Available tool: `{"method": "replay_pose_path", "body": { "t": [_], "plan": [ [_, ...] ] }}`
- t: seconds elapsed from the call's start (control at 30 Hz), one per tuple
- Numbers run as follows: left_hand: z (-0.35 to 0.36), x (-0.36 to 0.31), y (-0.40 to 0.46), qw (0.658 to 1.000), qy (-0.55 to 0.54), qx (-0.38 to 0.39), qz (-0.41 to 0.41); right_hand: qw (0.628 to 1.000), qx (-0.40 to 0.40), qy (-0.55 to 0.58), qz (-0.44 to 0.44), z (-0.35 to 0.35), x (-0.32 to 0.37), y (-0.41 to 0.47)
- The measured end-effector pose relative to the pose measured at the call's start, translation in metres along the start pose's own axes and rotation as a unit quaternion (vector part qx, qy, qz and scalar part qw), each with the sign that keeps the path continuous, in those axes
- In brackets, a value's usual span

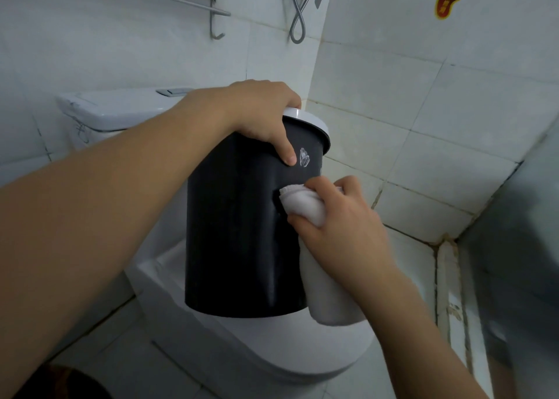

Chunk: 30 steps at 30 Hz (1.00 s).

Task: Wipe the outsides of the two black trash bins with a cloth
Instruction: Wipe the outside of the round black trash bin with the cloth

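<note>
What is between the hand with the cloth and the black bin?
Only the cloth itself. The right hand presses it straight against the side of the bin, and nothing else visible sits between them. The left hand grips the bin's rim higher up, out of the way.

Bin (236, 232) above toilet (272, 353), cloth (305, 205) rightward.

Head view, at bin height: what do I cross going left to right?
Toilet tank → left hand gripping the bin's rim → black trash bin → white cloth pressed on the bin's side → right hand holding the cloth → tiled wall.
</note>
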<state>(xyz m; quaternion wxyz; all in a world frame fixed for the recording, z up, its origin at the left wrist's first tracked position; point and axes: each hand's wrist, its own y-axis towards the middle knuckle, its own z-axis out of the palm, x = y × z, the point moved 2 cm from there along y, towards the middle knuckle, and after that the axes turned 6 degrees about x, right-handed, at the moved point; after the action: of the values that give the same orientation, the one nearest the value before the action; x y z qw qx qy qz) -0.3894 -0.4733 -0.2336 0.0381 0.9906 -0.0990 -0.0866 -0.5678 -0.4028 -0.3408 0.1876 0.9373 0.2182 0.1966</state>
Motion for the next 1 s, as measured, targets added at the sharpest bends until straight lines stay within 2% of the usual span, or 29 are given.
{"method": "replay_pose_path", "body": {
  "t": [0.27,0.53,0.77,0.87,1.0],
  "plan": [
    [-0.001,-0.002,-0.003,1.000,0.008,0.003,0.002,0.998,0.040,-0.032,-0.026,0.004,0.007,-0.031],
    [0.000,-0.011,-0.005,1.000,0.030,0.007,0.005,1.000,-0.003,0.001,0.011,-0.012,-0.001,0.011],
    [-0.001,-0.008,-0.004,0.999,0.031,0.009,0.000,0.999,0.044,-0.018,0.002,-0.007,-0.003,-0.003],
    [-0.002,-0.008,-0.004,1.000,0.023,0.011,-0.004,0.997,0.074,-0.005,-0.001,-0.006,-0.011,-0.007],
    [-0.007,-0.006,-0.003,0.999,-0.008,0.033,0.008,0.998,0.054,0.035,0.006,-0.007,-0.018,-0.006]
  ]
}}
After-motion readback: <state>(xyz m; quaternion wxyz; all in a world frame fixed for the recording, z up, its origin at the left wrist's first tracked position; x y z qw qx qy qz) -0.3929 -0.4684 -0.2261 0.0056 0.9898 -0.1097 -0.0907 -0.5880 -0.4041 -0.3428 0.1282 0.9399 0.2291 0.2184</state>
